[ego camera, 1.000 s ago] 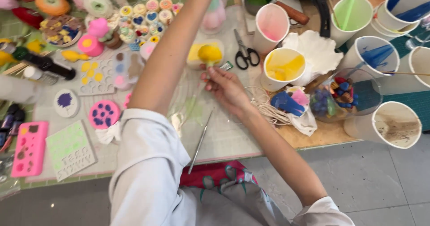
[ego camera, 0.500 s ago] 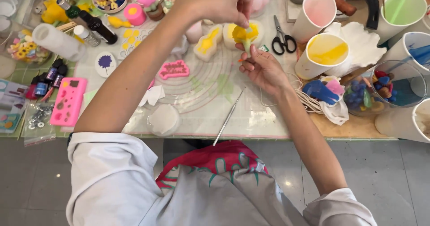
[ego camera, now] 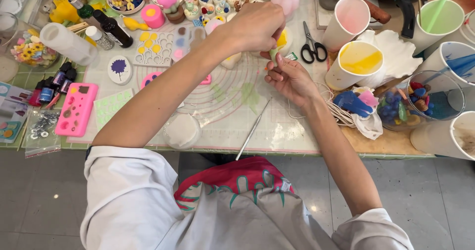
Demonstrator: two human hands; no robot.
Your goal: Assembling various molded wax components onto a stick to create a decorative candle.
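My left hand [ego camera: 257, 26] is curled into a fist above the far edge of a translucent work mat [ego camera: 222, 104]. Its fingertips pinch a small pale green piece [ego camera: 273, 55]. My right hand [ego camera: 291, 79] sits just below, palm up, with its fingertips closed on the lower end of the same piece. A yellow-filled mould [ego camera: 283, 38] lies right behind both hands and is partly hidden by the left one. A thin metal tool [ego camera: 252, 130] rests on the mat in front of my right wrist.
Black scissors [ego camera: 311, 47] and a white cup of yellow liquid [ego camera: 358, 62] stand right of the hands. Several more cups and a glass bowl of coloured bits [ego camera: 420, 101] crowd the right. A pink mould [ego camera: 76, 109], bottles and a white roll [ego camera: 67, 42] lie left.
Both hands have drawn back from the yellow mould toward me and come together on the small green piece. The view has shifted to show more of the table's left side.
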